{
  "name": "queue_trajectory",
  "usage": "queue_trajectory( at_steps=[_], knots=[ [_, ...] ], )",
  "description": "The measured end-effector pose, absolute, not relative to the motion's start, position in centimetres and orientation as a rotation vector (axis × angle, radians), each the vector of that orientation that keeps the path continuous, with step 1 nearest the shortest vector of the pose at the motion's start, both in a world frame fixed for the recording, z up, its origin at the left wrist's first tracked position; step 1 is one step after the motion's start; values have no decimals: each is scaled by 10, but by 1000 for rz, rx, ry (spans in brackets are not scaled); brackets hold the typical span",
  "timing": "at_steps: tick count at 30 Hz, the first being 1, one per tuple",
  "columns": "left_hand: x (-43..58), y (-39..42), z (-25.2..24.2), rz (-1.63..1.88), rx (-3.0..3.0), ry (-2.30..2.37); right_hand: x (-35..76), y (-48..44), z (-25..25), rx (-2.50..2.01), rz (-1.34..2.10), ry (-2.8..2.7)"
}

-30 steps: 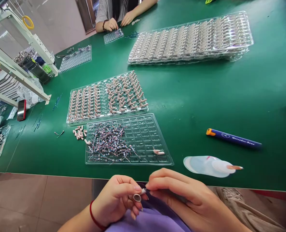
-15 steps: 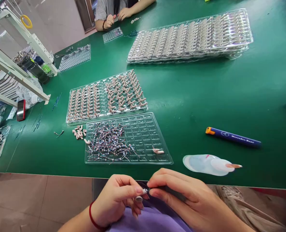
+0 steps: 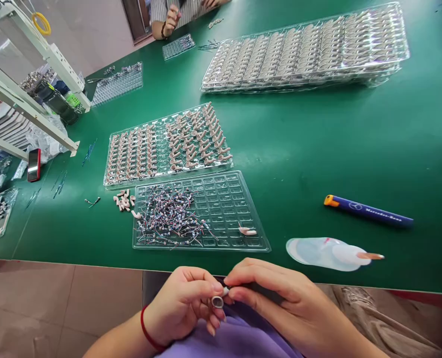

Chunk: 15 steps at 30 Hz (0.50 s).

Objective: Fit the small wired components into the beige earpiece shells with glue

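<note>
Above my lap, just off the table edge, my left hand point(image 3: 185, 301) pinches a small pale earbud shell point(image 3: 217, 302) with a round cup and a short stem. The cup's open side faces up toward me. My right hand point(image 3: 276, 301) has its thumb and fingertips closed at the end of the stem, close to my left thumb. Whether a wire or another small part sits between those fingertips is hidden. Nearest on the table is a clear tray point(image 3: 221, 199) bearing a heap of thin wired parts point(image 3: 170, 214) and one loose shell point(image 3: 247, 231).
Behind stands a tray of beige shells point(image 3: 131, 154); loose shells point(image 3: 124, 200) lie at its corner. Rightward are a squeeze bottle point(image 3: 323, 252) and a blue lighter-like stick point(image 3: 370, 211). Farther back are stacked filled trays point(image 3: 303, 54) and a co-worker's hand point(image 3: 172, 19). A phone point(image 3: 34, 165) lies left.
The shell has turned so its cup opening shows more, and the dark bit at my right fingertips is less visible. The co-worker's hands have moved apart. The view has shifted slightly.
</note>
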<state>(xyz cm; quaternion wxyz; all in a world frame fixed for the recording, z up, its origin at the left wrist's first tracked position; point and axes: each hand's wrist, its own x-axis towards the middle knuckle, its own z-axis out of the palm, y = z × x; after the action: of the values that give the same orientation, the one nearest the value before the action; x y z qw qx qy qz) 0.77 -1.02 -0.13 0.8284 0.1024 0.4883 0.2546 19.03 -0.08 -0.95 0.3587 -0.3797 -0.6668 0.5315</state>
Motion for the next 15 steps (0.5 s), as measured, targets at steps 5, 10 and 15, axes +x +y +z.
queue_trajectory(
  at_steps=[5, 10, 15],
  knots=[
    [9, -10, -2, 563, 224, 1044, 190, -1, -11, -951, 1390, -1679],
    [8, -11, -2, 560, 237, 1050, 191, 2, -10, -979, 1419, -1671],
    [8, -10, 0, 548, 220, 1065, 192, 1, -11, -1029, 1402, -1690]
  ],
)
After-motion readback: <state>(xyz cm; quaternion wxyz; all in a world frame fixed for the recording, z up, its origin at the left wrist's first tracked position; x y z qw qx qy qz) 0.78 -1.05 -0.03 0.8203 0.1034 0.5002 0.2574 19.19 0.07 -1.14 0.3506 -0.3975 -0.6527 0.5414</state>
